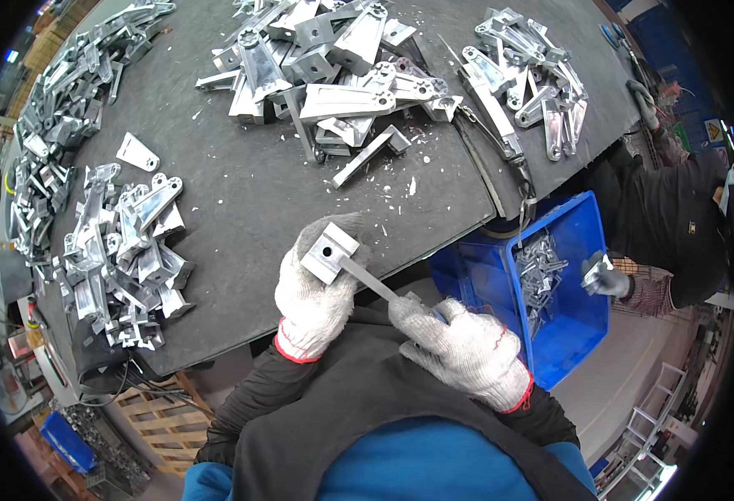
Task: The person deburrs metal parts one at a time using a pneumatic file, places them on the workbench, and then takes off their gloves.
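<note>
Two gloved hands work just off the near edge of the dark surface (283,192). The left hand (315,294) grips a small metal bracket (329,250) with a round hole in its face, held up over the surface's edge. The right hand (460,344) is clenched round the handle of a flat file (368,278) — its tip lies against the bracket. Heaps of metal parts (120,250) lie to the left and farther back (325,67). A blue bin (576,317) sits at the right, where another person's gloved hand (605,277) holds a part.
</note>
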The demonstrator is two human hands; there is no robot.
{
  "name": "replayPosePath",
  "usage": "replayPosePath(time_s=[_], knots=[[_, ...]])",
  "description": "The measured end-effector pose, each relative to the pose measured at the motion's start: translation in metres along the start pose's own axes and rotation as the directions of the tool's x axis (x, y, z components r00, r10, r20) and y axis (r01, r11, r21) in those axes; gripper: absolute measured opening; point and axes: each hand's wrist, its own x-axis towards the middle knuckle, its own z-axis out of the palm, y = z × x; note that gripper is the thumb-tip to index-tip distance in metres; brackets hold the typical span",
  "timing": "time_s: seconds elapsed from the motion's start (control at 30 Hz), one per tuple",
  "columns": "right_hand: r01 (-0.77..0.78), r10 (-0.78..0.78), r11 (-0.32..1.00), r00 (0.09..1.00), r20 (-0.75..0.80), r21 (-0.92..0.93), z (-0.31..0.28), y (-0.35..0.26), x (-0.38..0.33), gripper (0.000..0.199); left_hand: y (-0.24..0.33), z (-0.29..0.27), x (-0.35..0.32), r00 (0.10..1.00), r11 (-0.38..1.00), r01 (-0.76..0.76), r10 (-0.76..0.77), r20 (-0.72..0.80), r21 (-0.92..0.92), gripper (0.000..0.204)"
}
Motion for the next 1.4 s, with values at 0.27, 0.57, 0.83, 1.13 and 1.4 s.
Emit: replayPosePath(time_s=[0.27,0.57,0.83,1.13,1.4], knots=[[-0.029,-0.233,0.58,0.952,0.199,0.814,0.0,0.031,0.012,0.089,0.001,-0.002,-0.001,1.0,0.998,-0.014,0.015,-0.013,0.058,0.043],[0.135,-0.124,0.981,0.989,-0.085,0.14,-0.001,0.013,0.005,0.072,0.004,0.004,0.002,0.998,0.999,-0.04,0.041,-0.044,0.033,0.04],[-0.115,-0.065,0.796,0.96,-0.273,-0.594,0.017,0.022,0.004,0.064,0.023,0.016,0.008,0.997,0.974,0.069,-0.06,-0.047,0.215,0.036],[-0.12,0.361,0.779,0.888,-0.284,0.615,-0.002,0.08,0.047,0.072,0.106,0.126,0.088,0.793,0.994,0.052,-0.1,0.601,0.097,0.053],[-0.195,0.345,0.849,0.909,-0.234,0.492,-0.012,0.084,0.043,0.094,0.12,0.225,0.17,0.888,0.931,-0.146,-0.026,0.459,0.335,0.06]])
